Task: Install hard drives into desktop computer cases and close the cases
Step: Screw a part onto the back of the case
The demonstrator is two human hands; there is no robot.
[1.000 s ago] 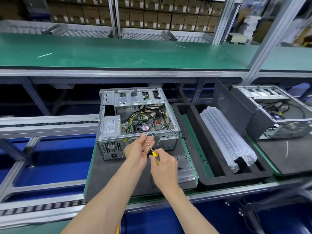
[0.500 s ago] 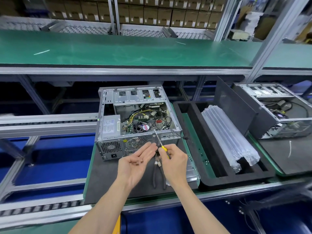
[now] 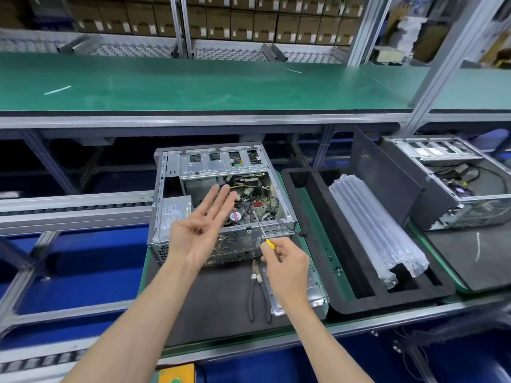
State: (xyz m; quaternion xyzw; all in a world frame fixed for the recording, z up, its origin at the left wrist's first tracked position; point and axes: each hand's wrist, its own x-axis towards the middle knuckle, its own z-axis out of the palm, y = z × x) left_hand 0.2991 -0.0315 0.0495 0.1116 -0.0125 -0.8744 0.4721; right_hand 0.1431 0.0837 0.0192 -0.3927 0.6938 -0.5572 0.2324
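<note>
Right hand: the right hand point(image 3: 287, 265), nearest the viewer, pinches the yellow-handled thin-shafted screwdriver point(image 3: 261, 230) by its handle; the shaft's long axis slants up and away to the left, its tip over the open grey metal desktop case point(image 3: 221, 203).
Left hand: the left hand point(image 3: 200, 230) hovers palm-up in front of the case, fingers straight and spread, with small dark specks on the palm, probably screws.
Key relation: the case lies just beyond both hands; the screwdriver tip is nearer its inside than the left fingers.
Case contents: power supply, fan, cables; no drive can be made out.
Beside case: black-handled pliers point(image 3: 258, 294) lie in front of it; a black foam tray point(image 3: 345, 272) to its right holds clear plastic sleeves point(image 3: 373, 230).
Far right: second open case point(image 3: 453, 183).
</note>
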